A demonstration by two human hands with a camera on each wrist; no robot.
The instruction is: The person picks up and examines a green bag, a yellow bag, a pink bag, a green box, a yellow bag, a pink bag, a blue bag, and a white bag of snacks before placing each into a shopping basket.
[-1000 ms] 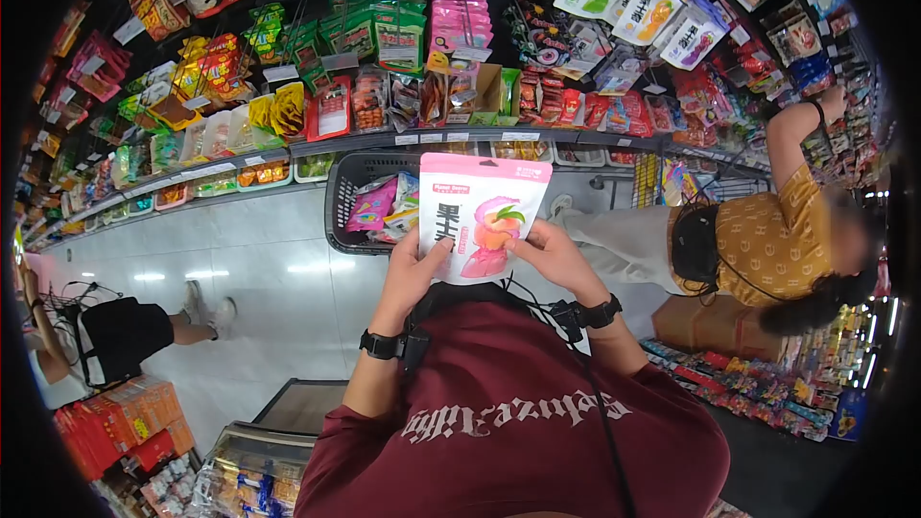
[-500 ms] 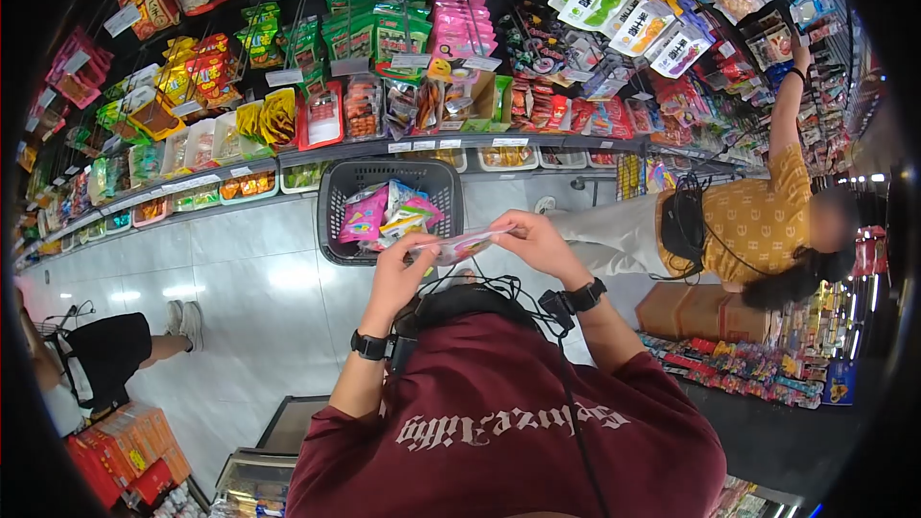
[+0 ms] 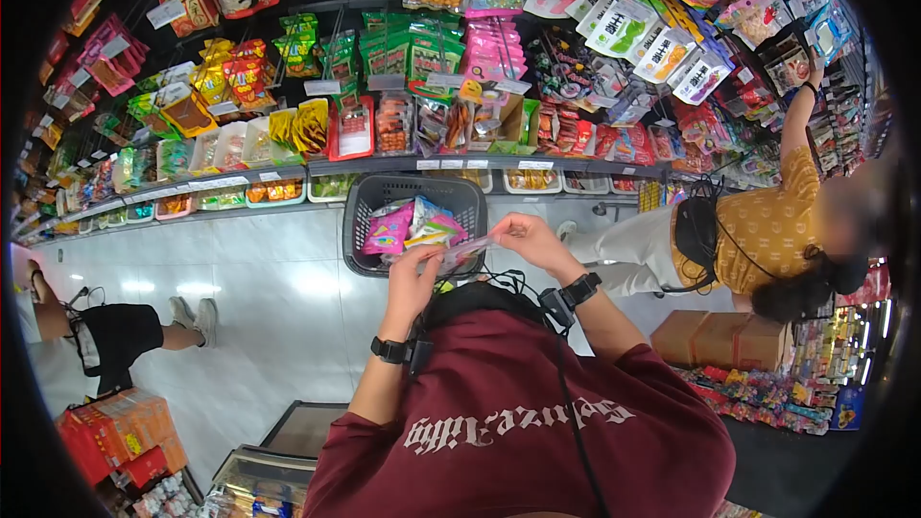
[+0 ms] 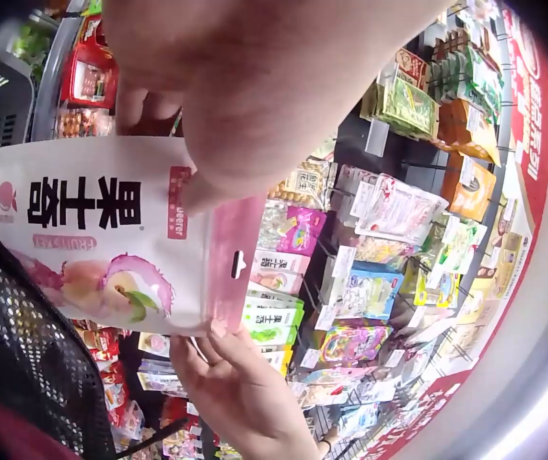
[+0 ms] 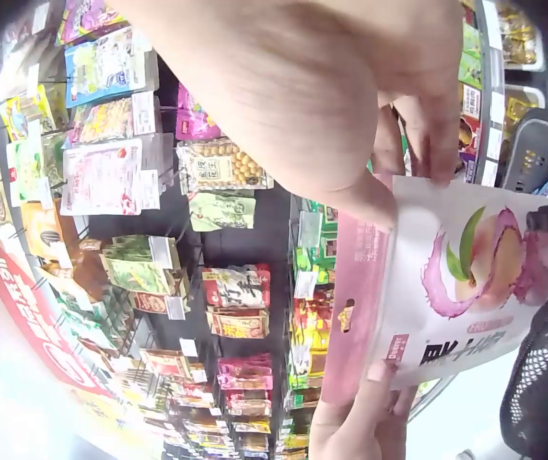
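Observation:
Both hands hold a white and pink fruit gummy pouch with a peach picture on its front. It is seen at a steep slant in the head view, close over the near edge of a dark grey shopping basket. My left hand pinches one side of the pouch near its pink top band, thumb on the printed front. My right hand pinches the other side near the same band. In the right wrist view the pouch front faces the camera, and the top band looks sealed, with a hang hole.
In the basket lie a bright pink packet and other snack packets. Beyond it runs a long shelf of hanging and boxed snacks. A person in a yellow shirt reaches to the shelf at right. Cardboard boxes stand behind that person.
The pouch has tipped from face-on to a steep slant in the head view, uncovering more of the basket. Both hands have moved to its top end. The person in yellow has stretched an arm to the shelf.

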